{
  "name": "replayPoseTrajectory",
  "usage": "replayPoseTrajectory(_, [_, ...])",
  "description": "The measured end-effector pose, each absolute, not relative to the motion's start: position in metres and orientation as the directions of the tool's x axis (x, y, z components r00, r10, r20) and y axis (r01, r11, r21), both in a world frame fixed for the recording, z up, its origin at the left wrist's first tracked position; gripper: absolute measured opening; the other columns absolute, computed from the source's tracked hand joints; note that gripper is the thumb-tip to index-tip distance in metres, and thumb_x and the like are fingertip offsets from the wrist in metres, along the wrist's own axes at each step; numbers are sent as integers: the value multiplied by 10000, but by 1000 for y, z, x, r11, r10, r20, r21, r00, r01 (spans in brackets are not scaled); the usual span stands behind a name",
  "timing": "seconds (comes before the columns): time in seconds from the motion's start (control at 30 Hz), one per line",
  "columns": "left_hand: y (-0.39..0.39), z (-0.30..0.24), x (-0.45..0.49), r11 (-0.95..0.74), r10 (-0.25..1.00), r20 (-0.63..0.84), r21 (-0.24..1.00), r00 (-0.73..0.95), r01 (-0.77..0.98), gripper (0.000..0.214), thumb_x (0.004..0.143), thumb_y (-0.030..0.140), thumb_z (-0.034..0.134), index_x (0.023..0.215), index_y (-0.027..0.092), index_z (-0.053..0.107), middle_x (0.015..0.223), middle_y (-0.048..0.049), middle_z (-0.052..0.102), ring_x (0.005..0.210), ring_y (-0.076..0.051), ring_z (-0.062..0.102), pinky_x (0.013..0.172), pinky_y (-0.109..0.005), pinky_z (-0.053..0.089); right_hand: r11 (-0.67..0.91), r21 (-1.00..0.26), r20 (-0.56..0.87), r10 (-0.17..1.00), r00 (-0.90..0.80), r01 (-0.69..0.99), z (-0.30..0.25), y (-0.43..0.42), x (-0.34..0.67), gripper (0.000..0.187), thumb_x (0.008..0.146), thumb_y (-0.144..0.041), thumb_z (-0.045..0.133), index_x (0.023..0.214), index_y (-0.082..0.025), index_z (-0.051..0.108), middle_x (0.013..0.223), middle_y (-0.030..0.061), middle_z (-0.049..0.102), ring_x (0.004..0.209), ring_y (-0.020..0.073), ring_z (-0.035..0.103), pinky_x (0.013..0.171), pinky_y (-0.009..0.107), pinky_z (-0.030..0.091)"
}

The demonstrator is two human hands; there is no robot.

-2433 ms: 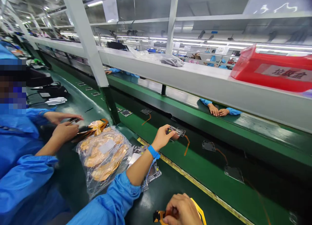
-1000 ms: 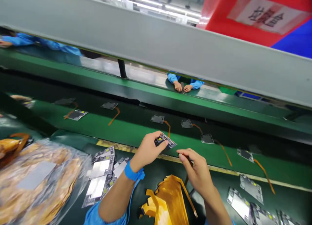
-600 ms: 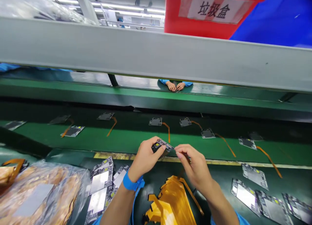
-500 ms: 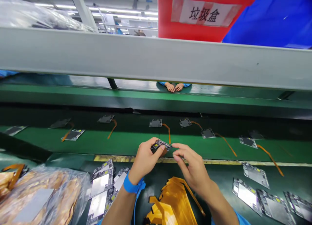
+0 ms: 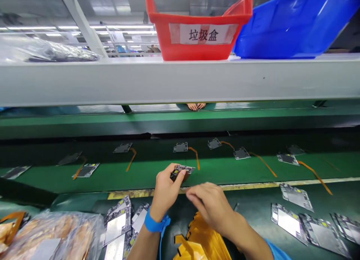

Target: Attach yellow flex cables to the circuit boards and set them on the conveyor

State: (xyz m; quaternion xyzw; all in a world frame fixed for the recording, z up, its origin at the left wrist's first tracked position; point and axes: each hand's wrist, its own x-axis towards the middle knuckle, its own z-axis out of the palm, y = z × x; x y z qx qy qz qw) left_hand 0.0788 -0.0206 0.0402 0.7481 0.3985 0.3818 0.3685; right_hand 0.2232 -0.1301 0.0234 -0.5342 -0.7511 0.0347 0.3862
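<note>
My left hand (image 5: 166, 190), a blue wrist strap (image 5: 153, 220) on its wrist, grips a small circuit board (image 5: 184, 169) between thumb and fingers, above the near edge of the green belt. My right hand (image 5: 209, 203) is apart from the board, lower and to its right. Its fingers are bent and slightly blurred, the thumb a little away from them, with nothing visible in them. Below it lies a pile of orange flex cables (image 5: 209, 241), partly hidden by the hand and forearm.
Boards with orange cables, one a board (image 5: 180, 147), lie along the green belt (image 5: 152, 173). Loose boards (image 5: 116, 224) lie left, more boards (image 5: 323, 233) right. A plastic bag (image 5: 73, 230) lies front left. A shelf (image 5: 126, 81) holds red (image 5: 197, 51) and blue bins (image 5: 275, 35). A co-worker's hands (image 5: 197, 106) show beyond.
My right hand has drawn back from the board, down and left over the orange cables. The left hand still holds the board. The view has tilted up, showing more of the bins.
</note>
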Motion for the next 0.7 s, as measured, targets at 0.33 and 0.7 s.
replayPoseTrajectory(0.33, [-24, 45, 77, -425, 855, 261, 848, 448, 317, 224, 883, 377, 603, 818, 185, 697, 749, -21, 738, 678, -179, 662, 657, -262, 505, 428, -638, 573, 819, 23, 640, 36, -131, 242, 261, 1067, -240, 472, 1077, -200, 730, 941, 64, 682, 843, 156, 667, 758, 262, 550])
replayPoseTrajectory(0.7, [-32, 45, 82, -470, 781, 163, 789, 603, 395, 222, 920, 354, 581, 845, 185, 703, 790, -28, 737, 725, -184, 660, 697, -275, 473, 300, -734, 529, 814, 237, 609, 29, -125, 255, 149, 998, -250, 608, 1050, -209, 741, 918, 55, 746, 795, 168, 704, 750, 267, 587])
